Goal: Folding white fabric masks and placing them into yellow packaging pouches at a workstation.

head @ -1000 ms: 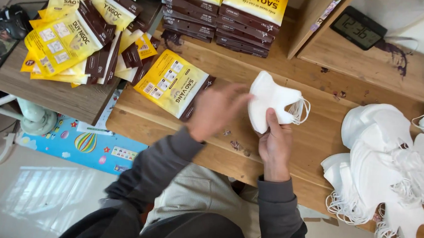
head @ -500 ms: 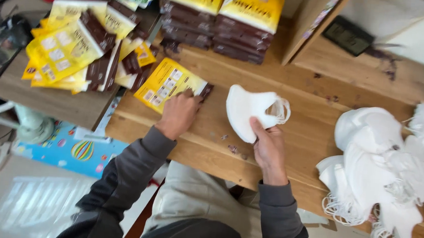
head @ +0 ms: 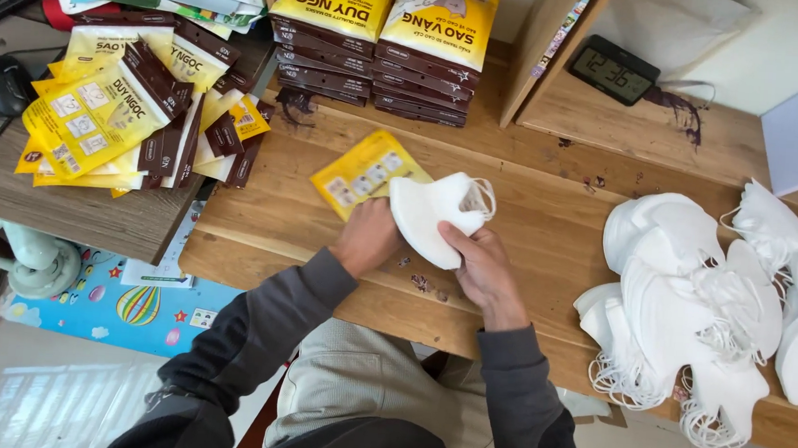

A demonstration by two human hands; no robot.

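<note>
plainly, from the head view: the white folded mask (head: pixel 434 215) looks light, soft and easily creased, best pinched at its edge. right hand (head: pixel 482 269) fingers grasp it; left hand (head: pixel 367 238) fingers press on the yellow pouch (head: pixel 358 172) lying just left of the mask on the table (head: pixel 548 234). behind the mask, yellow-and-brown packs (head: pixel 384 40) stand stacked; right of it, loose masks (head: pixel 693 301).

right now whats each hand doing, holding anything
Left hand: closed on the yellow pouch, beside the mask.
Right hand: closed on the white mask, held over the table.
</note>
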